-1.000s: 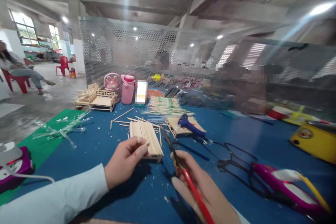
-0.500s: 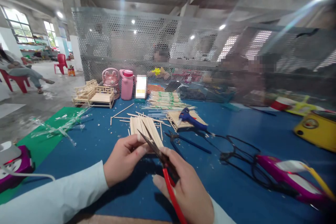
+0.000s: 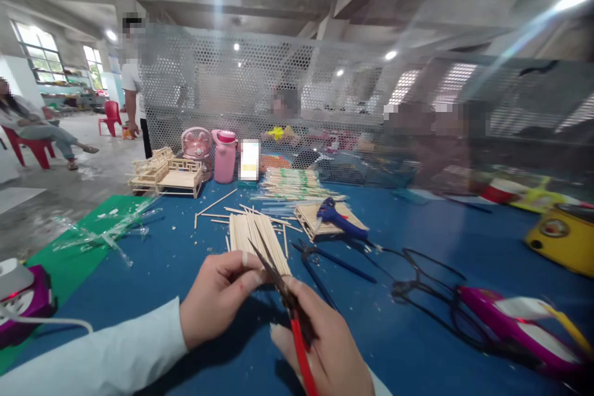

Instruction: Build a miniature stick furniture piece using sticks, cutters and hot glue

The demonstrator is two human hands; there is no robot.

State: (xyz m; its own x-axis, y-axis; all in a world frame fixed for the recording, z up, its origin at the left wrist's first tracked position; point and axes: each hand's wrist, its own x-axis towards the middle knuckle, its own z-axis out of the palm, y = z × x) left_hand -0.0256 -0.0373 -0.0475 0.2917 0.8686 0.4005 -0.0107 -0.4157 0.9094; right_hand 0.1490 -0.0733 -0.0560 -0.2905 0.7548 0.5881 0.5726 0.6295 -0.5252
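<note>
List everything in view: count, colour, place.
Scissors: one, red, front centre.
Stick panel: one, pale, centre.
Loose sticks: several, pale, nearby.
Pliers: one, blue, right of panel.
Glue gun: one, blue, on wooden frame.
Stick bundles: several, pale, back centre.
Miniature furniture: count unclear, pale, back left.
Jug: one, pink, back.
Lit screen: one, white, beside jug.
Power strips: two, purple, both sides.
Box: one, yellow, right.
Mat: one, green, left.
Table: one, blue, beneath.
Mesh: one, grey, behind.
Chairs: two, red, far left.
People: several, clothes varied, beyond.
Left hand: one, blue sleeve, at panel.
Right hand: one, blue sleeve, on scissors.
</note>
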